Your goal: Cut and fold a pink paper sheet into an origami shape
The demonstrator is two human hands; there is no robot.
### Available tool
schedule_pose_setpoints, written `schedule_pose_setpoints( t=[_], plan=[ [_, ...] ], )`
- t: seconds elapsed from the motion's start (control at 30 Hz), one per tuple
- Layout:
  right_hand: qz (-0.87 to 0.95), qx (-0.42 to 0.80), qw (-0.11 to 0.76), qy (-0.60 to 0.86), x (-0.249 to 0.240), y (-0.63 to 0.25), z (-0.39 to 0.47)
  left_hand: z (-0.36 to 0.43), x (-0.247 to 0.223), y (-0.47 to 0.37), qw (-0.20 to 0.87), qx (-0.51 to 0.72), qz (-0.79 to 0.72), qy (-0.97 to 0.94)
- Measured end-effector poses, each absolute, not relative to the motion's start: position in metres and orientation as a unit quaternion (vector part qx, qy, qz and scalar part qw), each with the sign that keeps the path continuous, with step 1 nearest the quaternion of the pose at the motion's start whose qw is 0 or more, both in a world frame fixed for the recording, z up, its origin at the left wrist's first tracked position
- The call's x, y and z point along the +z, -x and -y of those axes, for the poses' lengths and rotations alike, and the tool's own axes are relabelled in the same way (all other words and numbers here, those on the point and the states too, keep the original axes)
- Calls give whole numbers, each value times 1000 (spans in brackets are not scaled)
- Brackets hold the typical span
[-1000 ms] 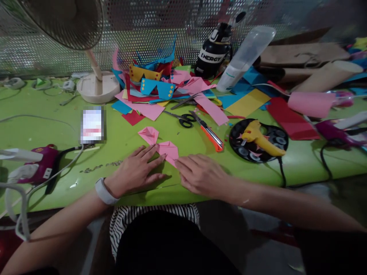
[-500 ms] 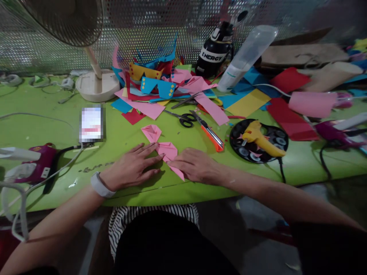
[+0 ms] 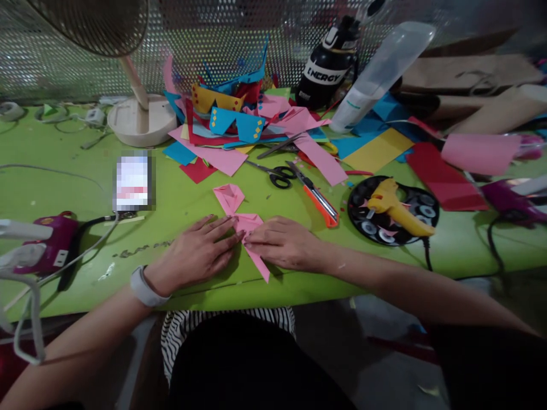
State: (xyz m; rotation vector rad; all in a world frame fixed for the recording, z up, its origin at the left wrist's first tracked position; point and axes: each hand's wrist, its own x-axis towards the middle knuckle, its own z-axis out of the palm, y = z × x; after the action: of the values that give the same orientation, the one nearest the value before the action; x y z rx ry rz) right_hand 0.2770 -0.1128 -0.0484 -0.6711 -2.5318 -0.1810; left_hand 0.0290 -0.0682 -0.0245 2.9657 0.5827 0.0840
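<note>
A strip of pink paper (image 3: 252, 221), folded into flat angled shapes, lies on the green table near its front edge. Its lower tail slants toward me to the right. My left hand (image 3: 203, 250) rests on the table left of it, fingers stretched out and their tips on the paper's left side. From the right, my right hand (image 3: 286, 242) pinches the middle of the strip, its fingertips close to those of the left. The fold under the fingertips is partly hidden. A second folded pink piece (image 3: 229, 198) sits just above, touching or joined to the strip; which one I cannot tell.
Scissors (image 3: 280, 175) and an orange utility knife (image 3: 318, 196) lie beyond my hands. A yellow glue gun (image 3: 395, 210) rests on a black palette (image 3: 356, 219). Paper glasses (image 3: 237, 125), coloured sheets, a black bottle (image 3: 325, 74) and a fan (image 3: 143, 119) stand behind. A phone (image 3: 132, 179) lies left.
My right hand has shifted left, its fingertips now by the left hand's. The strip's tail has swung left and toward me. The view has moved slightly.
</note>
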Motion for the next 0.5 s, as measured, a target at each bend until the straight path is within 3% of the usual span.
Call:
schedule_pose_setpoints(
  t=[0.5],
  plan=[
    [914, 139, 284, 252, -49, -284, 109, 73, -18, -28, 70, 21, -140, -987]
  ],
)
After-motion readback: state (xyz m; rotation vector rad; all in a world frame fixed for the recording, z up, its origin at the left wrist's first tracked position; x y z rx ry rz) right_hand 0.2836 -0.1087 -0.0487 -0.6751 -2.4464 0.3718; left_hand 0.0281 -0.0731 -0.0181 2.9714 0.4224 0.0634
